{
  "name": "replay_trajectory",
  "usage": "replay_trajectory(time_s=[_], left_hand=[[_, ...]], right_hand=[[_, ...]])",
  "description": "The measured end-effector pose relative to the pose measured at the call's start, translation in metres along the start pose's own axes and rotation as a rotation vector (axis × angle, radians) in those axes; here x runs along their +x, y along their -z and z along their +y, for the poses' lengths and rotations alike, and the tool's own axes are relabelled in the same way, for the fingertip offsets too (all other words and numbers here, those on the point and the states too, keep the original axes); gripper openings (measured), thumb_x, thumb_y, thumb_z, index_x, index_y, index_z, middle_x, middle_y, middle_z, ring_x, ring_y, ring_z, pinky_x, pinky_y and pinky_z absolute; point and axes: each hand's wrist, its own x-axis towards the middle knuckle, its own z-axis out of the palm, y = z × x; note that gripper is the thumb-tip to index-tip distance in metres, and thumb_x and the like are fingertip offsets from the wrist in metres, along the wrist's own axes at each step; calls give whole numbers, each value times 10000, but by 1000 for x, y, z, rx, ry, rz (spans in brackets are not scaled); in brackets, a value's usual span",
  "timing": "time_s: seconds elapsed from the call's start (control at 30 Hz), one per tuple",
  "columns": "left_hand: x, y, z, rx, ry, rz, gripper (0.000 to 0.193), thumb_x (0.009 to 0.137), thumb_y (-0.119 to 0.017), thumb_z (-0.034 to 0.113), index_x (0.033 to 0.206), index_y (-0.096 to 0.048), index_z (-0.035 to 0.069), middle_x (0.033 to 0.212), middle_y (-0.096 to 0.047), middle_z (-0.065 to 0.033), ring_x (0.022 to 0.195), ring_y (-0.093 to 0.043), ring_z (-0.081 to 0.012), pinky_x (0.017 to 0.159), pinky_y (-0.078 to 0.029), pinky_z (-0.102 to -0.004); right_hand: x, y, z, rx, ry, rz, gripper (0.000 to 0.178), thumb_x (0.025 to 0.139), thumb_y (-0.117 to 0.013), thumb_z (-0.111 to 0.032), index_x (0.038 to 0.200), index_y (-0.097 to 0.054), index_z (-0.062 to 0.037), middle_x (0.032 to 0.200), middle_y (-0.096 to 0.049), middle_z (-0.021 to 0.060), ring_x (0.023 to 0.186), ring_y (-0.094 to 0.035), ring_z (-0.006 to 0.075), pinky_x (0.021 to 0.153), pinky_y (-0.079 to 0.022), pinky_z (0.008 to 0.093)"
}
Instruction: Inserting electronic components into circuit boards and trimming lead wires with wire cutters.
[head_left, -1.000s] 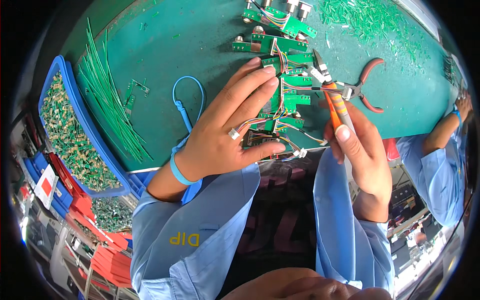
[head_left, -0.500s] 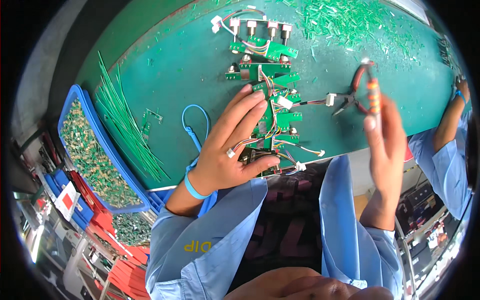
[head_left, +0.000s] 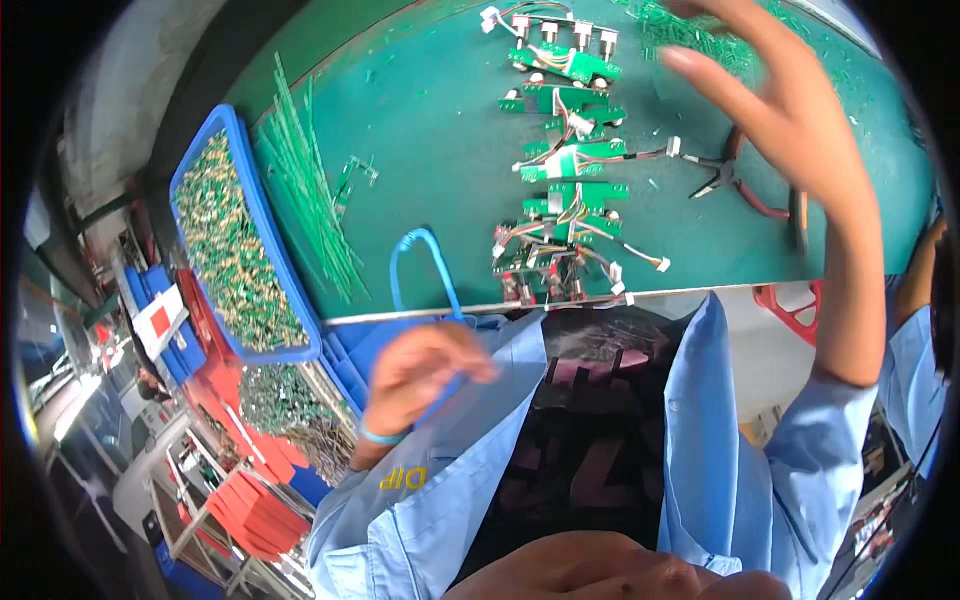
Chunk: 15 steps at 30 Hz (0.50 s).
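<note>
One row of wired circuit boards lies left of red-handled pliers, whose tips could snag its trailing plug if the wide-spread, seemingly empty right hand beyond knocks them; what the blurred, half-curled left hand holds is unclear.

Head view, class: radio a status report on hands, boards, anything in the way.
Left hand near body, blurred, grip unclear. Right hand open, near scraps. Boards in a column, untouched. Pliers right of them, possibly in the way.
</note>
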Motion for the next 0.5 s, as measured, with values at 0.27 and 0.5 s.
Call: replay_trajectory(time_s=[0.27, 0.5], left_hand=[[28, -62, -80, -579, 55, 135, 620, 1126, -568, 239, 1671, -358, 32, 1759, -333, -216, 1620, -364, -411, 1341, -302, -504], [71, -77, -57, -613, -41, 304, 598, 1131, -561, 185, 1676, -347, 64, 1698, -430, -204, 1593, -404, -405, 1352, -283, -563]], right_hand=[[90, -80, -17, 117, 255, -453, 519, 1010, -703, -354, 1299, -705, 77, 1137, -778, 192, 1004, -734, 377, 955, -592, 449], [32, -60, -36, 1, 28, -409, 597, 961, -783, -491, 1327, -698, -28, 1265, -758, 149, 1015, -720, 306, 921, -579, 420]])
